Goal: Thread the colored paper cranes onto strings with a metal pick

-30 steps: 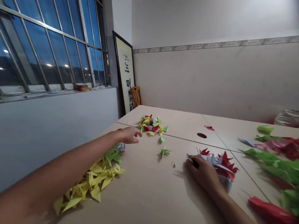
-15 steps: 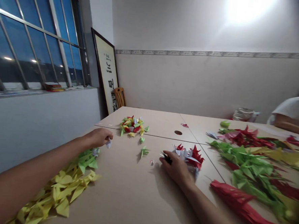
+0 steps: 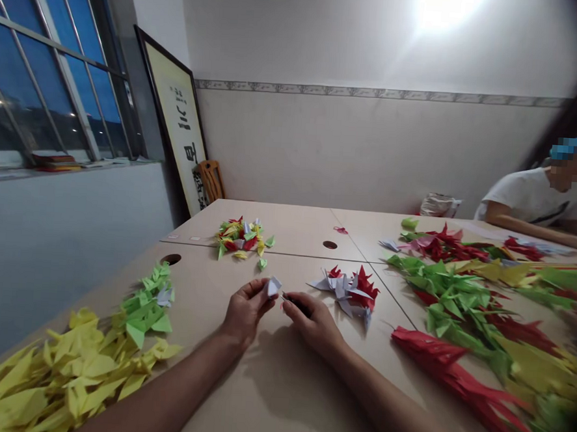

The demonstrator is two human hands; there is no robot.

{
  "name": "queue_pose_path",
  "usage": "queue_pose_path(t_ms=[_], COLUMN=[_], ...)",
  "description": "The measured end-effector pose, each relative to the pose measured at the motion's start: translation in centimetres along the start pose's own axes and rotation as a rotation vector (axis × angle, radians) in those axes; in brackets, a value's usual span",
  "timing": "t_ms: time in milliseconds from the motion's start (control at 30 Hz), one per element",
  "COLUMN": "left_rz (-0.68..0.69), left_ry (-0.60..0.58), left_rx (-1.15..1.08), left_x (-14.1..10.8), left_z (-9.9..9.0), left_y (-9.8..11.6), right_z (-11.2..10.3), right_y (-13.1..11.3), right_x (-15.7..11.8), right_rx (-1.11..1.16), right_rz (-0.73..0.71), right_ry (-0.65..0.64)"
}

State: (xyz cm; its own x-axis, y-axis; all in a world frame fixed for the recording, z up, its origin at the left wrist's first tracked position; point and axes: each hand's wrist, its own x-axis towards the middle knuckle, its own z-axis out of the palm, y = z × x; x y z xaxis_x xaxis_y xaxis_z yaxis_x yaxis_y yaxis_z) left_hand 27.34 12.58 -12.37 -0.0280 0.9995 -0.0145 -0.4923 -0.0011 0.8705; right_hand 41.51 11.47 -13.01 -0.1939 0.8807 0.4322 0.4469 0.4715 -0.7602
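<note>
In the middle of the view my left hand (image 3: 245, 311) pinches a small folded white paper piece (image 3: 273, 287) between thumb and fingertips. Right beside it, my right hand (image 3: 314, 322) is closed around a dark tool (image 3: 303, 302) with a thin tip directed at the paper; its kind is mostly hidden by the fingers. Behind the right hand lies a cluster of white folded paper cranes (image 3: 345, 290) with red folded paper (image 3: 365, 289) among them. A lone green folded paper (image 3: 263, 264) rests beyond my left hand.
Yellow folded papers (image 3: 81, 366) and green ones (image 3: 148, 308) are heaped at left. A mixed colourful pile (image 3: 241, 236) lies farther back. Red bundles (image 3: 448, 363) and green papers (image 3: 452, 298) spread along the right. A person in a white shirt (image 3: 524, 194) leans on the table (image 3: 282, 398).
My left hand has come from the left pile to the centre with the white paper. My right hand has shifted slightly left, closer to it. The view has turned right.
</note>
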Motion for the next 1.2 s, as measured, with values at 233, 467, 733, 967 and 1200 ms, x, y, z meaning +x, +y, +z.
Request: queue_pose_path(t_ms=[233,467,733,967,1200], left_rz=[0.044,0.044,0.041,-0.082,-0.083], left_ry=[-0.015,-0.072,-0.054,-0.014,-0.156], left_rx=[0.154,0.251,0.260,-0.047,0.121], left_x=[1.0,0.7,0.5,0.5,0.0], left_z=[-1.0,-0.9,-0.7,-0.8,-0.6], left_y=[-1.1,-0.8,-0.9,0.0,-0.2], right_z=[0.0,-0.3,-0.3,-0.2,-0.1], right_y=[0.2,0.6,0.5,-0.1,-0.4], right_x=[0.1,0.2,0.1,-0.1,-0.3], right_rx=[-0.021,-0.149,-0.158,-0.121,-0.073], right_rz=[-0.004,-0.029,-0.008,-0.012,-0.068], right_ry=[0.068,0.070,0.070,0.033,0.002])
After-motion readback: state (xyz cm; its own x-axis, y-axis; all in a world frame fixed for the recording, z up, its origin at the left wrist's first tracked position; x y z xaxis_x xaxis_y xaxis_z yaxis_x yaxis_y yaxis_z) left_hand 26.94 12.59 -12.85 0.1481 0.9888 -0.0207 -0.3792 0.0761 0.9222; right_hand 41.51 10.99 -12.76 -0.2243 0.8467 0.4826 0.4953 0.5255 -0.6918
